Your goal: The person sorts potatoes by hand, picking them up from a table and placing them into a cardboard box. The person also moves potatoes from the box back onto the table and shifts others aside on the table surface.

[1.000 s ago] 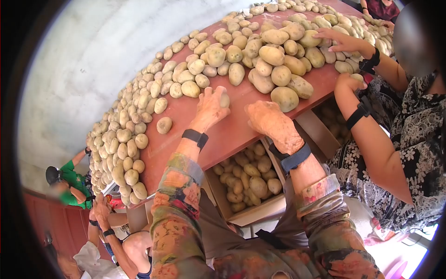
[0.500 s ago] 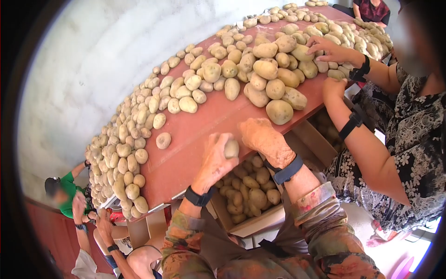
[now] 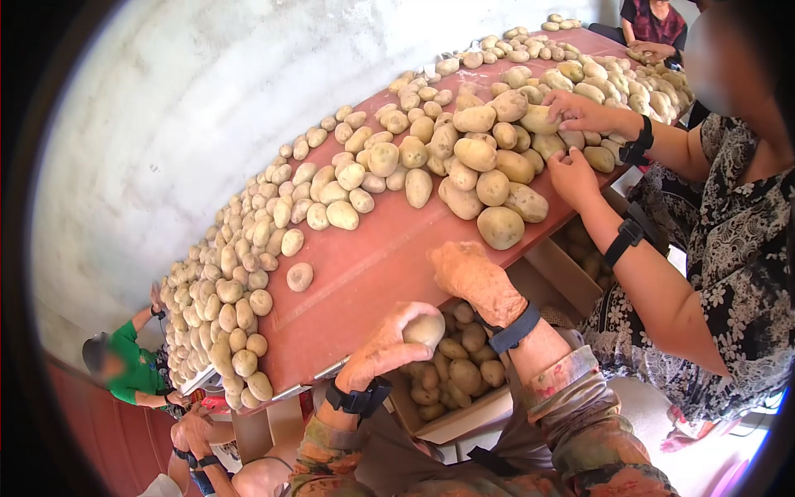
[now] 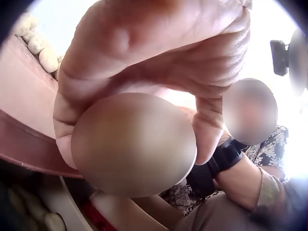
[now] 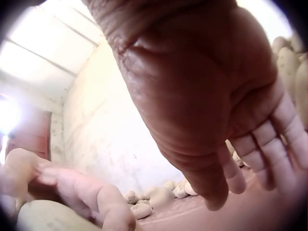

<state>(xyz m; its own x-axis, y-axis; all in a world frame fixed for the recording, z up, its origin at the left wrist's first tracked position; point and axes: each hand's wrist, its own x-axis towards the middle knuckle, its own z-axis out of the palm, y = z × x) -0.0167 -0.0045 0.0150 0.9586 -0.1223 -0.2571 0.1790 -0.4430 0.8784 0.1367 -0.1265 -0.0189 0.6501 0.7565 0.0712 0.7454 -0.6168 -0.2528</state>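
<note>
My left hand [image 3: 383, 349] grips a potato [image 3: 424, 330] between thumb and fingers, just off the table's front edge and over the near part of an open cardboard box [image 3: 464, 421] of potatoes. In the left wrist view the thumb and fingers curl round that potato [image 4: 134, 144], whose surface is blurred. My right hand [image 3: 474, 280] is at the front edge of the red table [image 3: 364, 269], holding nothing. Its fingers [image 5: 262, 159] reach down loosely toward the tabletop in the right wrist view. A lone potato [image 3: 300, 277] lies on the table left of my hands.
Heaped potatoes [image 3: 476, 155] cover the table's middle, with more along the wall [image 3: 166, 124] and left end. A neighbouring person's hand [image 3: 575, 178] works at the pile on the right. Another box [image 3: 563, 273] stands below. People sit at the far end and at left.
My left hand has drawn back from the tabletop toward my body, carrying the potato past the edge. My right hand has moved slightly down. The neighbour's nearer hand has shifted to the pile.
</note>
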